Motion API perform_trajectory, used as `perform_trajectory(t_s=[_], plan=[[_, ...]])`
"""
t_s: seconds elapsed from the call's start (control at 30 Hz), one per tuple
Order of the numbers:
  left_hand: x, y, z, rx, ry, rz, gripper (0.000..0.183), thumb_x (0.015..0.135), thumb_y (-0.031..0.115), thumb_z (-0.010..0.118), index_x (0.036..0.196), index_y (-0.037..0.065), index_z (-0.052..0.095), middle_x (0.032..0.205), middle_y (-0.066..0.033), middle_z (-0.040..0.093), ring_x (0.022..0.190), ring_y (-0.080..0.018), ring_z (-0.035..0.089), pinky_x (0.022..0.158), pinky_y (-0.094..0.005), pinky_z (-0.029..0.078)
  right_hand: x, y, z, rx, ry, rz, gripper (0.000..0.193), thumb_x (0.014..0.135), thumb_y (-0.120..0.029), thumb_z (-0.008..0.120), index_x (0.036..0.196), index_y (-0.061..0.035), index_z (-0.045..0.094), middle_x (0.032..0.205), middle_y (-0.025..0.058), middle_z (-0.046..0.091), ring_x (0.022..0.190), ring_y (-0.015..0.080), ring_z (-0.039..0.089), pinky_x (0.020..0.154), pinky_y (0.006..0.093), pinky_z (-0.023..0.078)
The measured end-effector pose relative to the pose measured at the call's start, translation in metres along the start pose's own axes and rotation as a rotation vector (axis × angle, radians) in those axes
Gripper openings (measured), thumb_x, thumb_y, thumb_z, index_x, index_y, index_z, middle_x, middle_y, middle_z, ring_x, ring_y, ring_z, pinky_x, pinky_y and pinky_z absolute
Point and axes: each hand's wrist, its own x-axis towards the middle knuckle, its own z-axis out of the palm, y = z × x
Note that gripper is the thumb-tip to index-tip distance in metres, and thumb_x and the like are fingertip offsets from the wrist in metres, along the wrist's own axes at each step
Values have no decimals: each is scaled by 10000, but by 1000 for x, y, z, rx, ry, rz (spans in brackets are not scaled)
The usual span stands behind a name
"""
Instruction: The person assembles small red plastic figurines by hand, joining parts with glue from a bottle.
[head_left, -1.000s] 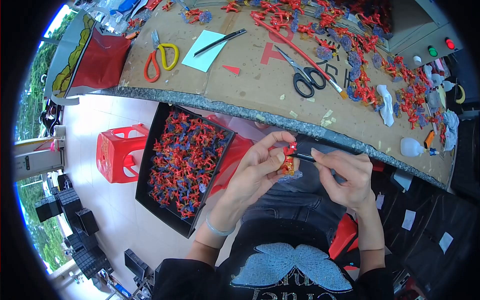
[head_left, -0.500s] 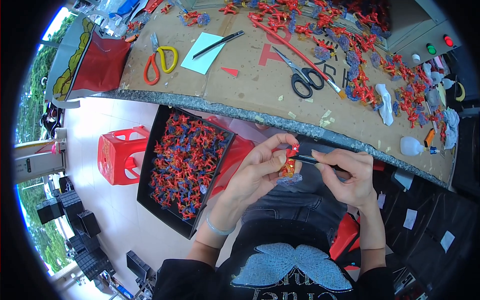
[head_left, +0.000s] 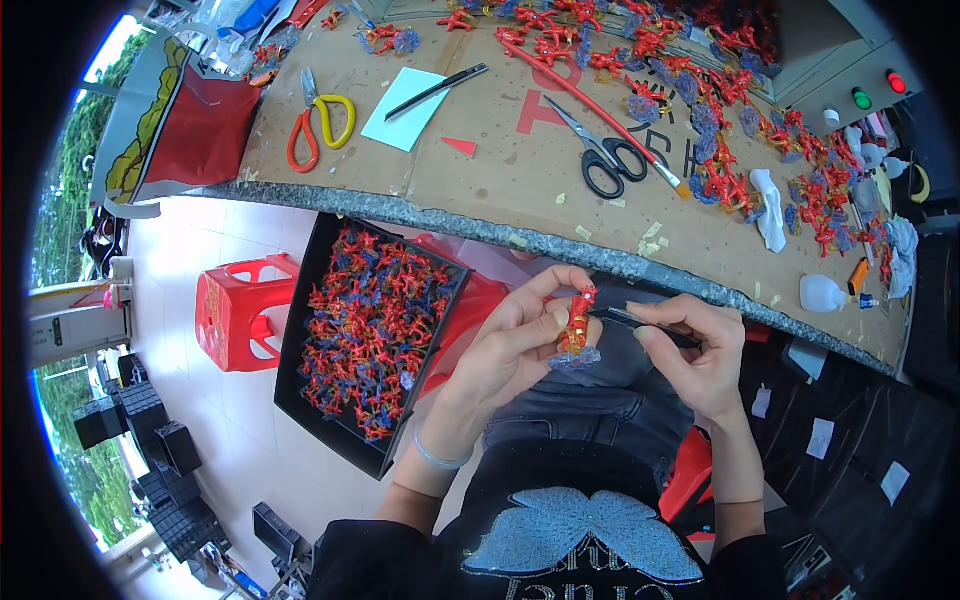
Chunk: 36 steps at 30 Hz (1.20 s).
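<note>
Over my lap, my left hand (head_left: 515, 345) pinches a small red figurine (head_left: 577, 318) with gold-yellow parts and a translucent bluish base at its lower end. My right hand (head_left: 695, 345) is closed on a thin pointed tool (head_left: 625, 315), dark and metallic. Its tip points left at the figurine's side; whether it touches is too small to tell. A black tray (head_left: 283, 395) full of similar red, blue and yellow figurines stands to the left of my left forearm.
A cardboard-covered workbench (head_left: 420, 185) with a stone edge lies ahead. On it are black-handled scissors (head_left: 610, 165), orange-and-yellow-handled scissors (head_left: 318, 125), a long red brush (head_left: 600, 110), a black cutter (head_left: 435, 90), a white bottle (head_left: 822, 293) and many figurines. A red stool (head_left: 228, 318) stands left.
The figurine has turned in my left fingers and stands straighter. My right hand has shifted very slightly, and the tool now lies a little more tilted beside the figurine.
</note>
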Motion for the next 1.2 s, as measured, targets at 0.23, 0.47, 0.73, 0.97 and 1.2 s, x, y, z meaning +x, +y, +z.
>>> perform_trajectory(t_s=[0.23,0.47,0.73,0.97,1.2], plan=[[-1,0,2,-4,9,10,312,946,113,494,1224,31,380,933,-123,579,850,-123,583,750,-220,461,1,-2,3,-306,51,-208,253,700,63,641,946,23,684,726,107,669,531,130,609,453,213,442],[0,-1,14,155,230,62,329,915,126,549,1186,10,402,887,-80,578,758,-138,557,646,-243,443,2,-3,6,-394,75,-273,257,676,64,644,928,28,684,730,120,668,592,200,660,518,264,501],[-3,5,19,460,244,118,203,966,148,492,1127,47,422,858,-57,593,676,-55,465,558,-187,345,3,1,9,-462,97,-334,257,667,72,640,916,29,685,714,109,661,590,195,652,513,260,497],[-4,5,21,383,250,86,217,958,145,508,1121,35,417,815,-61,605,589,-53,425,527,-178,332,4,4,10,-415,92,-396,247,658,89,624,893,38,680,690,101,653,560,192,641,493,257,489],[-4,6,19,355,200,47,236,945,124,526,1129,28,414,818,-72,621,574,-46,420,520,-173,328,4,-2,2,-341,5,-312,223,661,98,614,869,40,672,675,105,642,534,187,632,474,252,473]])
